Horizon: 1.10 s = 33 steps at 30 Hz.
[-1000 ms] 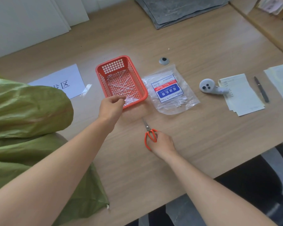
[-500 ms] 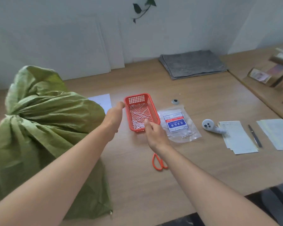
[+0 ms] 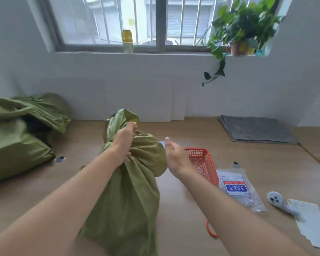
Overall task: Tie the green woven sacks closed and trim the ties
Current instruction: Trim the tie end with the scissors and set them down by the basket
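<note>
Two green woven sacks show on the bench, and we work on the nearer one. That near sack point(image 3: 129, 191) stands upright at the middle of the bench point(image 3: 175, 209), right in front of us. Its cloth is dull olive and deeply creased, and its mouth is gathered into a twisted neck with a loose tuft standing above it. The second sack point(image 3: 17, 137) lies slumped at the far left, well apart, its mouth loose.

Our left hand point(image 3: 123, 143) is clamped round the gathered neck, fingers curled into the cloth and thumb up against the tuft. Our right hand point(image 3: 174, 157) holds nothing. Its fingers are straight and together, thumb raised, and it hovers just beside the sack's right shoulder; we cannot tell whether it touches.

Behind that hand sits an orange plastic basket point(image 3: 211, 167) with white cable ties point(image 3: 199, 166) in it. Just right of it lies a clear packet of ties point(image 3: 236, 189) with a blue label. An orange scissors handle point(image 3: 209, 230) peeks out from under our right forearm. Farther right are a small white round gadget point(image 3: 275, 199) and sheets of paper point(image 3: 310, 222).

A folded grey mat point(image 3: 257, 129) lies at the back right of the wooden bench. Above it, in the white wall, is a barred window point(image 3: 161, 21). On its sill stand a yellow-capped bottle point(image 3: 127, 41) and a trailing potted plant point(image 3: 240, 28).
</note>
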Tool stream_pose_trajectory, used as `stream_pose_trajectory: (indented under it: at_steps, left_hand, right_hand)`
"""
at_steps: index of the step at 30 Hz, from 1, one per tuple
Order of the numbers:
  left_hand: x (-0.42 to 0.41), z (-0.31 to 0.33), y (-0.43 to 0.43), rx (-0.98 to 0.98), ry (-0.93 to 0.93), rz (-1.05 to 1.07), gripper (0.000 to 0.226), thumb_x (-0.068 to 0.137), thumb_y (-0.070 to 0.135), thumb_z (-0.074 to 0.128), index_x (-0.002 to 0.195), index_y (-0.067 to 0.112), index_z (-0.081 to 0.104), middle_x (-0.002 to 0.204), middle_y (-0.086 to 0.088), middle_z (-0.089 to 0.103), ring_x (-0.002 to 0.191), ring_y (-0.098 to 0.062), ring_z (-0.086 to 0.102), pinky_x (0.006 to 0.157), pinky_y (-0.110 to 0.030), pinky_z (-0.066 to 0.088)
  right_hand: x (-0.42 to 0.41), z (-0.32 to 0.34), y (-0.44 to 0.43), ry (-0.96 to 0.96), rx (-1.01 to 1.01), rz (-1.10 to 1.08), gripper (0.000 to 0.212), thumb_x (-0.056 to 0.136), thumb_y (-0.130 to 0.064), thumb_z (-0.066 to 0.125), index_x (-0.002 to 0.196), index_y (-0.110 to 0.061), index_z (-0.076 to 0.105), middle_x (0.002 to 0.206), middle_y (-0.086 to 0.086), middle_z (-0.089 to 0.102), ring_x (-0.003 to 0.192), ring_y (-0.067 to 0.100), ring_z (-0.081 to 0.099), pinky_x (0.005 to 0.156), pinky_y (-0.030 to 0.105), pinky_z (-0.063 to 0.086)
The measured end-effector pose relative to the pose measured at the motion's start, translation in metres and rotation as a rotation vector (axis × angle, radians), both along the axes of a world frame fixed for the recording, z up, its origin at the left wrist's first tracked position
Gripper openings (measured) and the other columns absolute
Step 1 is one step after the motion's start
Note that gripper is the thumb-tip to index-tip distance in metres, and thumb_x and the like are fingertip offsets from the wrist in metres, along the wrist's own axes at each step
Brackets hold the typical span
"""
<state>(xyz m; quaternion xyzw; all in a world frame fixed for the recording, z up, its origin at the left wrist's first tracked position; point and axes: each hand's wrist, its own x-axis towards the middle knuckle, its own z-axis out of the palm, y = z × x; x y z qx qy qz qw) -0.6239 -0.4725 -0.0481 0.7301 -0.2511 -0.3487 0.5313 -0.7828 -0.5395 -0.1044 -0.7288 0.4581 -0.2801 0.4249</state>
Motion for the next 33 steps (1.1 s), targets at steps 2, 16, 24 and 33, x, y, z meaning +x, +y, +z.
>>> stream_pose_trajectory:
  at_steps: [2,16,24,33]
  left_hand:
    - [0.024,0.008,0.013,-0.023,0.0,0.02,0.049,0.098,0.055,0.04,0.13,0.027,0.064,0.132,0.001,0.054,0.118,-0.031,0.053,0.1,-0.051,0.049]
    - [0.149,-0.009,0.053,0.376,-0.147,-0.203,0.063,0.096,0.055,0.047,0.142,0.012,0.051,0.142,-0.015,0.055,0.124,-0.037,0.055,0.1,-0.045,0.048]
    - [0.154,-0.04,0.045,0.629,-0.312,-0.503,0.067,0.076,0.058,0.07,0.124,0.014,0.057,0.105,-0.006,0.062,0.097,-0.028,0.064,0.079,-0.037,0.055]
    - [0.169,-0.012,0.024,0.463,-0.204,-0.507,0.023,0.091,0.007,0.07,0.113,0.015,0.07,0.105,-0.01,0.076,0.091,-0.03,0.076,0.074,-0.048,0.065]
  right_hand:
    - [0.022,0.008,0.01,0.007,-0.021,0.016,0.064,0.11,-0.053,0.026,0.089,-0.007,0.065,0.088,0.004,0.07,0.09,0.028,0.064,0.082,0.042,0.05]
    - [0.136,-0.004,0.054,0.353,0.229,-0.077,0.042,0.094,-0.049,0.049,0.103,-0.012,0.065,0.105,0.005,0.072,0.095,0.029,0.072,0.083,0.042,0.064]
    - [0.141,-0.017,0.065,0.323,0.38,0.053,0.08,0.069,-0.052,0.088,0.131,-0.023,0.046,0.123,-0.005,0.055,0.103,0.02,0.068,0.063,0.029,0.063]
    - [0.175,-0.02,0.051,0.244,0.28,-0.012,0.067,0.055,-0.057,0.094,0.104,-0.021,0.067,0.098,-0.002,0.074,0.082,0.017,0.073,0.068,0.035,0.064]
